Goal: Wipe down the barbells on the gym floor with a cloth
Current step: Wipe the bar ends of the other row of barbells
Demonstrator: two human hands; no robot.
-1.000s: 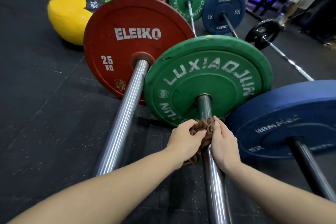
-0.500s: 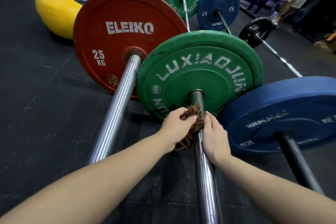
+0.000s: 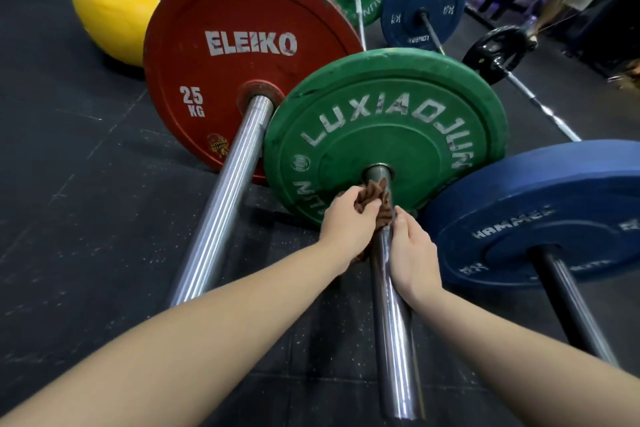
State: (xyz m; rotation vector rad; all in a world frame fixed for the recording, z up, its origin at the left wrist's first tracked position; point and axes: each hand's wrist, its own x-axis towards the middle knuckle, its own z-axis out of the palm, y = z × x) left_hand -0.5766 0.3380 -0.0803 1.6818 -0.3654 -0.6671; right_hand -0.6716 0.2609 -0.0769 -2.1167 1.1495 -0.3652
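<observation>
Grip: my L hand (image 3: 348,218) & R hand (image 3: 412,250) both clutch cloth (image 3: 375,196) round bar (image 3: 393,315) by green plate (image 3: 381,87), forearms outstretched.

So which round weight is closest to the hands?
The near green LUXIAOJUN plate: left hand and right hand grip a brown cloth by its centre. Red plate and blue plate sit aside.

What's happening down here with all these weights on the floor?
A person is wiping down a barbell. The left hand and right hand both hold a brown cloth bunched around the steel bar, right up against the green plate. The bars with the red plate and blue plate lie on either side, with no hand on them.
</observation>
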